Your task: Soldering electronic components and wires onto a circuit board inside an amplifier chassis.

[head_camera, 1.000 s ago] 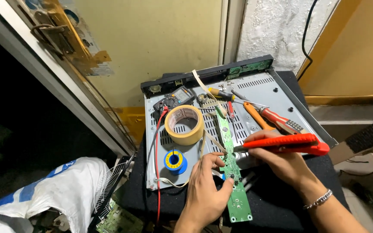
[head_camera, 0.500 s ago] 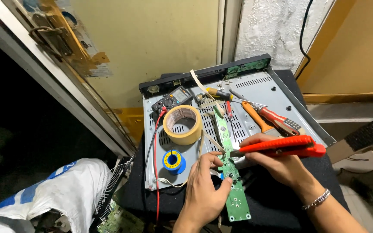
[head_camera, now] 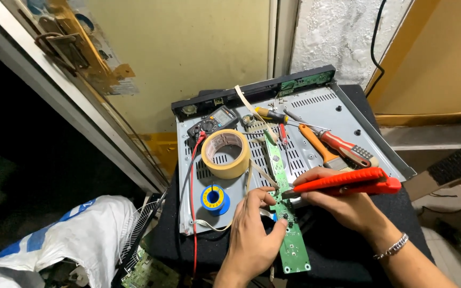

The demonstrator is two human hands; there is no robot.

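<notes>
A long narrow green circuit board (head_camera: 290, 234) lies across the front edge of an open grey metal device chassis (head_camera: 348, 114). My left hand (head_camera: 251, 234) pinches the board's left edge near its middle, fingers curled on it. My right hand (head_camera: 348, 205) grips a red-handled soldering iron (head_camera: 348, 182), held level, with its tip touching the board just beside my left fingertips.
On the chassis lie a roll of tan masking tape (head_camera: 225, 153), a blue solder spool (head_camera: 213, 197), a black multimeter (head_camera: 211, 124) with a red lead (head_camera: 192, 213), several screwdrivers (head_camera: 342, 146) and a brush. A white sack (head_camera: 65, 245) lies lower left; a door stands behind.
The soldering iron's handle has shifted slightly while its tip stays at the board. My left hand keeps its hold on the board.
</notes>
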